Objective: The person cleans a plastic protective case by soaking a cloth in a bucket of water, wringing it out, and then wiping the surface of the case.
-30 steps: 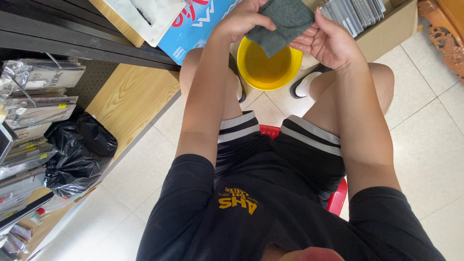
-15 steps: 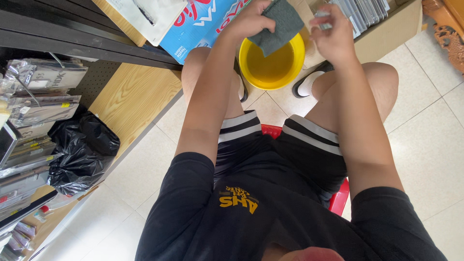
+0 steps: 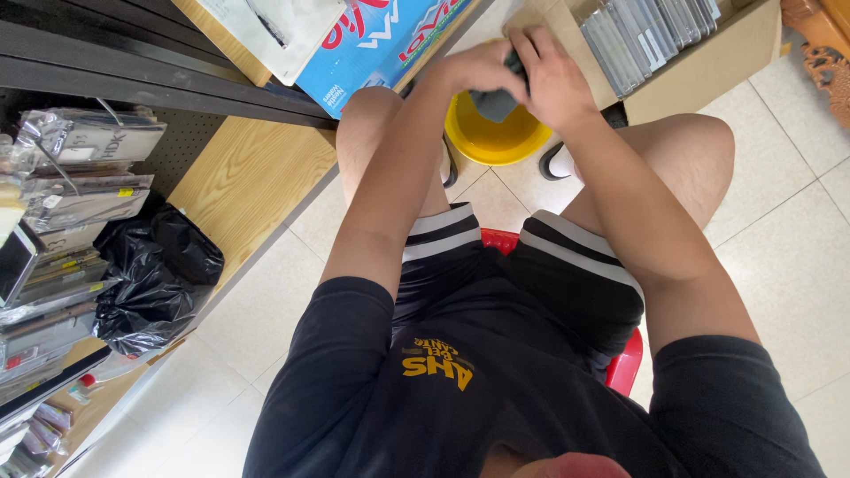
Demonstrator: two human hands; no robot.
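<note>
The person wears a black short-sleeved T-shirt (image 3: 496,389) with a yellow print on the chest. Just beyond the T-shirt come black shorts (image 3: 540,283) edged with white stripes at the hems. Forearms and knees are bare. Farther from the T-shirt, black-and-white shoes (image 3: 560,162) show.

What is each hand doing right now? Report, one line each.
Left hand: closed on the dark grey cloth above the round yellow plastic bowl.
Right hand: closed on the same cloth.
</note>
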